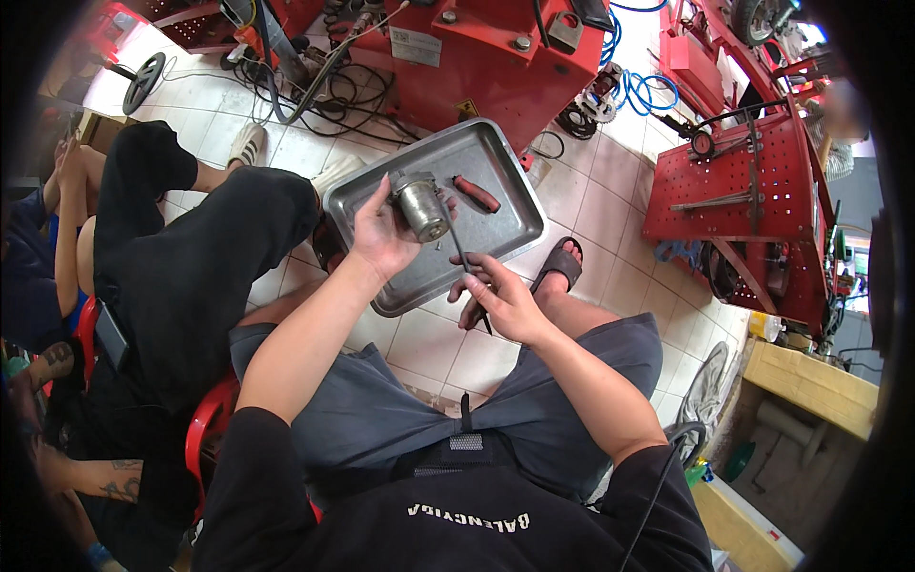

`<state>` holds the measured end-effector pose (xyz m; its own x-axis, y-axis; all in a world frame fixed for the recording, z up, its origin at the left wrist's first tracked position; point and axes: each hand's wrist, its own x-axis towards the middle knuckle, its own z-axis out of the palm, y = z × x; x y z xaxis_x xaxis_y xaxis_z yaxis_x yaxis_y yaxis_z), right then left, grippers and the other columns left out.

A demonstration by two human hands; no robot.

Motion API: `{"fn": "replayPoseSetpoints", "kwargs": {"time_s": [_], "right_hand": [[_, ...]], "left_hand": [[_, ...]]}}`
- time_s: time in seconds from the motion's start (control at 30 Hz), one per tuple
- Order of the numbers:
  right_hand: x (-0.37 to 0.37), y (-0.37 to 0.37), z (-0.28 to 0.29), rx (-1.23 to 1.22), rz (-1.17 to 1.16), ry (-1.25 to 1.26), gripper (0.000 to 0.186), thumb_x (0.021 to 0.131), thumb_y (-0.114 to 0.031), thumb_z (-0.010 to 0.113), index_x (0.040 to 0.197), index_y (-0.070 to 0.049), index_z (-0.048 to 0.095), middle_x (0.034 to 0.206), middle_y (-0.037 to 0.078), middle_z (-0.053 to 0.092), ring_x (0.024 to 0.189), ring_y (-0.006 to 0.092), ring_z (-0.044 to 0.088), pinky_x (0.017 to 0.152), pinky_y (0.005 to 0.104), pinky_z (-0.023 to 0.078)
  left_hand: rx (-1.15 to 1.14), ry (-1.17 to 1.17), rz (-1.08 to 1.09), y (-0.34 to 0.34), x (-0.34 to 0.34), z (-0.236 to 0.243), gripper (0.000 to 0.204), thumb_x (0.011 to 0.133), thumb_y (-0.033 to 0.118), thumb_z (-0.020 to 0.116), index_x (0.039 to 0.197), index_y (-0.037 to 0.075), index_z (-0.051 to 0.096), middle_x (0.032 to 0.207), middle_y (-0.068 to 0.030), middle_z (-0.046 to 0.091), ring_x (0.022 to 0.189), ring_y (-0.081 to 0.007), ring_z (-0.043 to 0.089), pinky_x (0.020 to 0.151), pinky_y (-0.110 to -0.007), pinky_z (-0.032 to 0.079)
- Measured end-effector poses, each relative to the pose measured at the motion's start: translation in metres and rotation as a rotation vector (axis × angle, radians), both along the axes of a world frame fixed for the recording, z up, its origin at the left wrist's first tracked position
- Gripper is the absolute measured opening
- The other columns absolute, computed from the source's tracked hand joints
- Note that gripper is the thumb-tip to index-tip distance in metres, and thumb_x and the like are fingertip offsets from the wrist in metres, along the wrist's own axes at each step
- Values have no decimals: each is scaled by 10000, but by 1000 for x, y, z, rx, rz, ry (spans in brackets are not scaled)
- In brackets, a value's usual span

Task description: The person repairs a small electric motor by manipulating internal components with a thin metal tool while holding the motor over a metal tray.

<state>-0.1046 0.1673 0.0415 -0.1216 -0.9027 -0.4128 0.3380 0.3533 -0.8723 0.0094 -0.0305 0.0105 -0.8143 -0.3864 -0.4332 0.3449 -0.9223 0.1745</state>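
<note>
In the head view, my left hand (pixel 381 229) grips a silver cylindrical metal component (pixel 424 212), like a small motor, over a steel tray (pixel 389 303), its round end tilted toward me. My right hand (pixel 498 300) is closed on a long, thin dark tool (pixel 461 251), whose tip reaches up beside the cylinder; whether it touches is unclear. A red-handled tool (pixel 477 194) lies in the tray right of the cylinder, and a small part too tiny to name lies below the cylinder.
A red machine (pixel 456 84) with hoses stands beyond the tray. A red perforated cart (pixel 742 205) is at right, above a wooden box (pixel 808 386). Other people sit close on my left, one in black trousers (pixel 210 248). Another person (pixel 834 143) is at far right.
</note>
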Motion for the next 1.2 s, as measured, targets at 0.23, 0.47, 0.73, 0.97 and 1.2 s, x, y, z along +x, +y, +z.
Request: {"fn": "replayPoseSetpoints", "kwargs": {"time_s": [0.23,0.47,0.73,0.97,1.2], "right_hand": [[-3,0,5,46,126,133,361,1069,-181,424,1382,-7,466,827,58,638,475,62,503,445,217,411],[-4,0,-1,67,133,253,329,1028,-141,462,1317,-2,533,748,56,653,714,124,589,683,293,470],[2,-2,-10,33,84,259,342,1048,-154,458,1361,-24,503,752,34,649,479,47,444,449,224,384],[0,-1,-26,-62,93,438,361,998,-101,512,1346,-6,530,890,177,673,830,209,648,775,361,515],[-3,9,-5,-22,9,514,321,978,-75,547,1286,8,584,681,139,666,631,247,658,646,357,514]], "left_hand": [[-104,-236,-49,6,-2,-11,602,1017,517,448,1354,19,470,1247,-144,585,1164,-361,568,1049,-515,431],[-109,-180,-72,13,-2,-13,601,1027,527,414,1361,30,472,1250,-132,587,1123,-351,583,1031,-500,438],[-171,-187,-60,15,-1,-16,567,1020,527,443,1329,55,494,1187,-101,627,1062,-330,616,989,-486,462],[-83,-133,-96,12,3,-19,591,973,520,546,1370,84,511,1328,-84,586,1217,-300,544,1084,-462,384],[-235,-241,-59,31,-8,-21,570,994,583,471,1255,86,572,1104,-64,633,1028,-269,602,948,-430,469]]}}
